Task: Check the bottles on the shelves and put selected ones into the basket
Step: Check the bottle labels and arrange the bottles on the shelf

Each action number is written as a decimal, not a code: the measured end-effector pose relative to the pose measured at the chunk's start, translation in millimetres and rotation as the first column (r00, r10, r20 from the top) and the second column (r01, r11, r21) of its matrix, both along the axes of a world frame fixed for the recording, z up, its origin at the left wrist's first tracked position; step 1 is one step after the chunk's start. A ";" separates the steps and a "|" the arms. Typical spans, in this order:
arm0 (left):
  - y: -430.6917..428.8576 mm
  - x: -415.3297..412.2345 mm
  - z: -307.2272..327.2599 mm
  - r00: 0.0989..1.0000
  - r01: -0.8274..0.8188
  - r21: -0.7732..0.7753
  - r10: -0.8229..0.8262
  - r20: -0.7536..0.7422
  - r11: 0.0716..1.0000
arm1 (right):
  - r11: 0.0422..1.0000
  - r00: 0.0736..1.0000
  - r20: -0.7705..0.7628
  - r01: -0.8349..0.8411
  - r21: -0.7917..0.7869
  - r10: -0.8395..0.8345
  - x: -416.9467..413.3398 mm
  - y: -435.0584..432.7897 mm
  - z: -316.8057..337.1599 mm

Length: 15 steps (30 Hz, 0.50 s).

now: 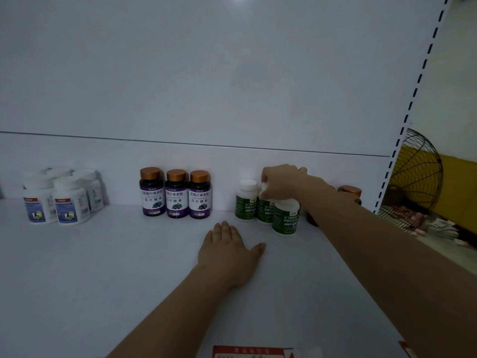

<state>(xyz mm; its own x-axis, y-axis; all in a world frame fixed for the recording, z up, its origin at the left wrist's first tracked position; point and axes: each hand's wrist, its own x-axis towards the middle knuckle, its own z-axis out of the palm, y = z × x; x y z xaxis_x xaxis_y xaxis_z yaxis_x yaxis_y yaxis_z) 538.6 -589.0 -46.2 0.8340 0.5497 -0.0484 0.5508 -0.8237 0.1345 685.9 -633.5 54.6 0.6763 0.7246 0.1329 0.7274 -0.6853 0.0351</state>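
White and dimly lit, the flat shelf board point(103, 267) carries groups of bottles along its back panel. Of the two hands, the left hand point(229, 250) lies palm down on the bare shelf. Its fingers are straight and close together with the thumb out to the side, and it holds nothing. The right hand point(284, 182) reaches in from the right, and its curled fingers grip the white cap of the middle green-labelled bottle point(264, 211). That bottle stands upright on the shelf in a cluster of three. A second green-labelled bottle point(246, 200) with a white cap stands just to its left. A third green-labelled bottle point(286, 219) stands just in front to its right, nearer the camera. Further left, three dark bottles with purple labels and copper caps point(176, 193) stand in a row against the back panel. At the far left is a cluster of white plastic bottles point(64, 200). Behind the right forearm, brown copper-capped bottles point(349, 190) are partly hidden. Beyond the slotted shelf upright point(413, 99), a black wire fan guard point(423, 164) shows.
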 end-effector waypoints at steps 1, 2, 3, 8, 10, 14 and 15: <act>-0.1 -0.2 0.7 1.000 -0.001 -0.005 0.001 -0.004 1.000 | 1.000 1.000 0.003 -0.005 0.010 0.005 0.4 -1.3 -2.2; -0.4 -0.1 1.9 1.000 -0.006 -0.013 0.005 -0.008 1.000 | 0.999 1.000 0.007 -0.015 0.033 0.014 0.3 -2.4 -3.4; -0.1 0.7 3.5 1.000 -0.014 -0.019 0.014 -0.018 1.000 | 0.998 1.000 0.005 -0.025 0.061 0.025 -0.6 -3.6 -2.9; -3.5 3.4 30.3 0.999 -0.008 -0.022 0.009 0.054 1.000 | 0.961 0.995 -0.029 -0.085 0.264 0.096 -11.0 -19.6 23.8; -3.8 4.1 43.7 0.970 0.000 -0.110 0.027 0.243 0.994 | 0.897 0.979 -0.066 -0.146 0.417 0.190 -16.3 -28.7 37.0; -5.8 5.5 71.5 0.832 0.095 -0.378 0.135 0.538 0.921 | 0.757 0.945 -0.071 -0.210 0.619 0.319 -31.7 -46.7 58.3; -6.5 6.0 77.2 0.808 0.137 -0.439 0.156 0.569 0.888 | 0.743 0.942 -0.069 -0.213 0.634 0.329 -35.5 -49.9 62.2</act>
<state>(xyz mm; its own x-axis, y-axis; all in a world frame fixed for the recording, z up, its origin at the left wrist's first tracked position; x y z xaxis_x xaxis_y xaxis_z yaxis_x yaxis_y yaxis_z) 544.6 -595.5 30.9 0.7769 0.5973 0.1994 0.2544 -0.5874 0.7682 650.4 -683.4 116.7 0.5169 0.6840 0.5148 0.8403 -0.2904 -0.4578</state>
